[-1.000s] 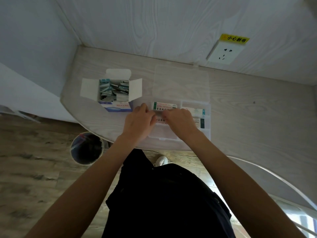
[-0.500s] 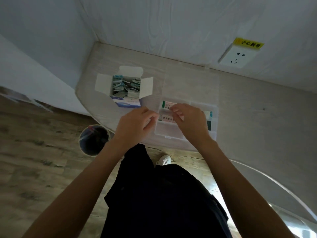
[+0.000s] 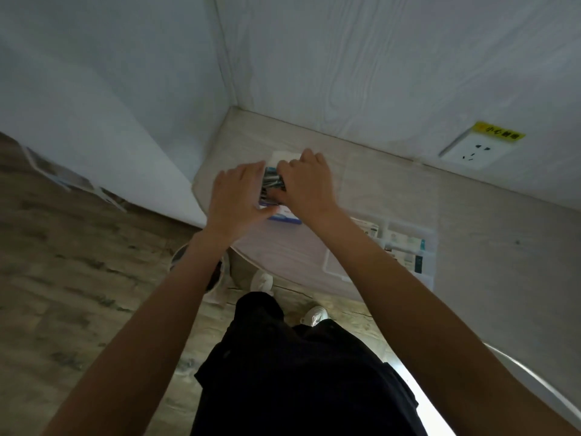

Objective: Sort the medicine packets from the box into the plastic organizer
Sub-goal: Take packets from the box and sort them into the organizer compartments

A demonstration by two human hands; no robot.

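Note:
The open cardboard box (image 3: 284, 217) stands near the desk's back left corner, with several medicine packets (image 3: 272, 181) upright inside. My left hand (image 3: 239, 196) lies against the box's left side with straight fingers, its thumb along the front edge. My right hand (image 3: 306, 184) reaches into the box from the right, and its curled fingers and thumb pinch the packets. The clear plastic organizer (image 3: 429, 256) lies to the right near the desk's front edge. It holds a few packets (image 3: 405, 247), and my right forearm crosses over its left part.
The organizer's clear lid (image 3: 393, 190) lies flat behind it. A wall socket (image 3: 471, 152) with a yellow label sits on the back wall. Walls close the desk at left and back. A waste bin (image 3: 184, 258) stands on the floor below the desk's curved front edge.
Both hands have left the organizer and moved left to the box. My right hand now reaches into it, and the view has swung left and up.

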